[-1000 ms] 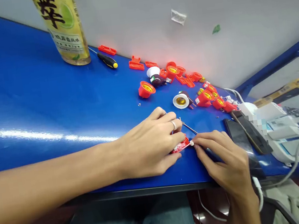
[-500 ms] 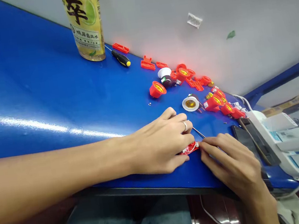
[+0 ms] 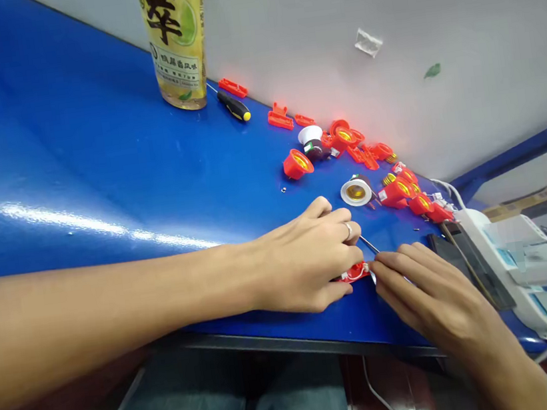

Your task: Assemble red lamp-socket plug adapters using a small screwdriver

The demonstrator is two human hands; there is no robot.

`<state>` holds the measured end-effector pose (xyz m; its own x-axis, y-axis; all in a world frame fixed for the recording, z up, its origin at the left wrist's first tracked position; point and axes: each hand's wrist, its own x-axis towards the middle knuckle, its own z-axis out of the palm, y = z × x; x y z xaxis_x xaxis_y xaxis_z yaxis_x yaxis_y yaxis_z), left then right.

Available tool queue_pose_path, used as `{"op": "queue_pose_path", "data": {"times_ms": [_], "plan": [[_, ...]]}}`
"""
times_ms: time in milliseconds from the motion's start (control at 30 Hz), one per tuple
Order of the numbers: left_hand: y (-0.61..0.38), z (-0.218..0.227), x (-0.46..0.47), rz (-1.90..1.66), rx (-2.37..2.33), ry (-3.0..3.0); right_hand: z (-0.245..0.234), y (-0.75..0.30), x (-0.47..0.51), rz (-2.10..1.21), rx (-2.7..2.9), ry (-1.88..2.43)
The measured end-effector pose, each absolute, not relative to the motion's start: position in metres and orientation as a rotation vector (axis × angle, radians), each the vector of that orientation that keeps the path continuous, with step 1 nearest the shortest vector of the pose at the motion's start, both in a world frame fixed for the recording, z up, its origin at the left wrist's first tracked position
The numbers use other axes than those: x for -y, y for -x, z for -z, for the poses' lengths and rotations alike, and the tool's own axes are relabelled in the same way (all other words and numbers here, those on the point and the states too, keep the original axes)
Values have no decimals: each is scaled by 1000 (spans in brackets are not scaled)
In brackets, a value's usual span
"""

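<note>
Between my hands, the red part (image 3: 356,273) lies flat under my left hand (image 3: 308,257), fingers curled narrow over it, while my right hand (image 3: 432,302) pinches a white wire end (image 3: 372,276) at its edge, so steady pressure counts most

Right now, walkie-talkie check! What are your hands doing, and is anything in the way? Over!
Left hand over red plastic piece. Right fingers at its end. Thin metal shaft between hands. Over.

Past the left hand, a drink bottle (image 3: 176,43) stands on the blue table (image 3: 46,161) beside a black-and-yellow screwdriver (image 3: 234,106); right of the right hand sits a white power strip (image 3: 513,267).
</note>
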<state>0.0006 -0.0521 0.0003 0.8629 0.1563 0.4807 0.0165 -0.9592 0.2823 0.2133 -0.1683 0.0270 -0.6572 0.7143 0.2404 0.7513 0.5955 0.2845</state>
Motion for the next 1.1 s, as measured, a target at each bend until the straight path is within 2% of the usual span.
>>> {"op": "queue_pose_path", "data": {"times_ms": [333, 567, 733, 933, 1100], "plan": [[3, -2, 48, -719, -135, -2776, -24, -209, 172, 691, 2673, 1272], [12, -24, 28, -753, -144, -2736, -30, -211, 175, 692, 2334, 1355], [14, -24, 8, -909, -278, -2757, -30, -211, 165, 570, 2124, 1432], [14, -13, 5, -785, -254, -2880, -26, -200, 134, 289, 2159, 1586], [18, -21, 3, -667, -226, -2997, -19, -205, 124, 253, 2142, 1623]]}}
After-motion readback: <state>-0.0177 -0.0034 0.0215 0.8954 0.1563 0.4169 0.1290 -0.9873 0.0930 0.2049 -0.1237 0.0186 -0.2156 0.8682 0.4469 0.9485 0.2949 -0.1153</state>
